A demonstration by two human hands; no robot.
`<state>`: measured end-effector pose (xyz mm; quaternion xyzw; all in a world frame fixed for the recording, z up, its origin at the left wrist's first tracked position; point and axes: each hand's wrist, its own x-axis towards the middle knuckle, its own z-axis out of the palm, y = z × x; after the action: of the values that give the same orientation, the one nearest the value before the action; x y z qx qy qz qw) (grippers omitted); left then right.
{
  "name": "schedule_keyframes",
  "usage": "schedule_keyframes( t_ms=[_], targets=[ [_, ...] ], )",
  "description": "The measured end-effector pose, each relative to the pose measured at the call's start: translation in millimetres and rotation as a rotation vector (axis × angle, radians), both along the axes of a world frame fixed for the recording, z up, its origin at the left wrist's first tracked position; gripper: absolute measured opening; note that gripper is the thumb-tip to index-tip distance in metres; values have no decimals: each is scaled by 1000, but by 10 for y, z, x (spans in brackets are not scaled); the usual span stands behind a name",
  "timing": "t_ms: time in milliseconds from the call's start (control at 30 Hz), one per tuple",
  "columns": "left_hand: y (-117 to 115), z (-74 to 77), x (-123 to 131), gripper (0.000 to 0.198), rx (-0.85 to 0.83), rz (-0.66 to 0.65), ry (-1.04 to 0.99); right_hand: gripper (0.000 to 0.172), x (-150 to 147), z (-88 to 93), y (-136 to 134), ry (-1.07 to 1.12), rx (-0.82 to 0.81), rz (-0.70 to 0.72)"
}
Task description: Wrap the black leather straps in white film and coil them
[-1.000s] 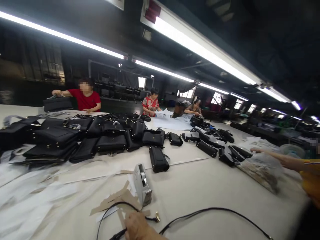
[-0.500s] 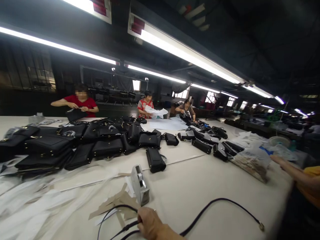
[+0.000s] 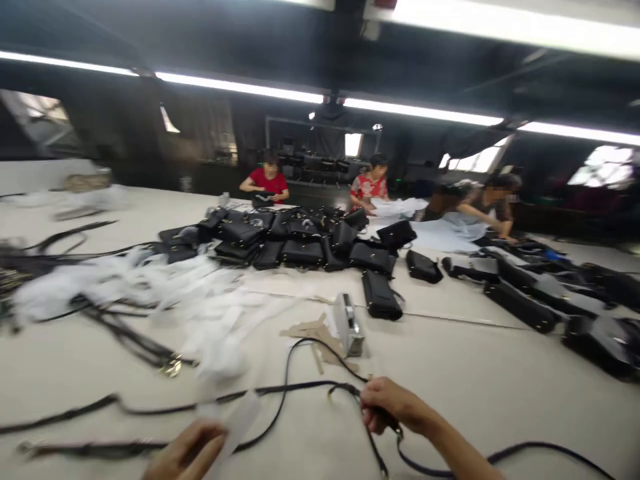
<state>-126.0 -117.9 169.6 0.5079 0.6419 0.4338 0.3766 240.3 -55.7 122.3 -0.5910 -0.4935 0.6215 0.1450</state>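
My right hand (image 3: 393, 408) is closed around a thin black strap (image 3: 300, 387) that runs left across the white table (image 3: 500, 387) and loops toward the tape dispenser (image 3: 349, 324). At the bottom edge my left hand (image 3: 186, 453) is blurred, its fingers touching a strip of white paper (image 3: 237, 420) and lying close to the strap. Whether it grips the paper is unclear. Another length of the black strap trails off right behind my right wrist.
A heap of black handbags (image 3: 295, 243) lies mid-table, more black bags (image 3: 525, 300) to the right. White paper scraps (image 3: 165, 293) and further straps with metal clasps (image 3: 173, 365) spread left. Brown paper pieces (image 3: 313, 331) lie by the dispenser. Three people work at the far side.
The view has swung left. My right hand has risen into view still gripping the strap, and my left hand has appeared at the bottom by the white paper strip.
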Motion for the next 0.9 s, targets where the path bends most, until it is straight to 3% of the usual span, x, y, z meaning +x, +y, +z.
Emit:
schedule_keyframes(
  t_ms=[33,100,233,333,433,567,767,900],
  targets=[
    [-67,-3,-16,28,-27,3,-12,26,57,60,-44,35,-1,18],
    [-110,0,27,29,-80,-113,-117,34,181,195,-113,85,-13,42],
    [-25,-29,282,34,-133,-152,-341,48,360,515,-262,113,-6,-31],
    [-7,-114,446,41,-155,-158,-482,44,396,725,-376,149,-50,-62],
    [-45,-216,523,46,-177,-199,-547,36,347,853,-454,318,-119,-116],
    [-126,-236,593,48,-220,-299,-592,35,98,879,-532,496,-161,-124],
    [-257,-23,754,41,-211,-390,-431,45,-555,740,-614,458,-155,-107],
    [-341,12,763,38,-193,-382,-337,56,-875,788,-619,411,-91,-17]
  ],
)
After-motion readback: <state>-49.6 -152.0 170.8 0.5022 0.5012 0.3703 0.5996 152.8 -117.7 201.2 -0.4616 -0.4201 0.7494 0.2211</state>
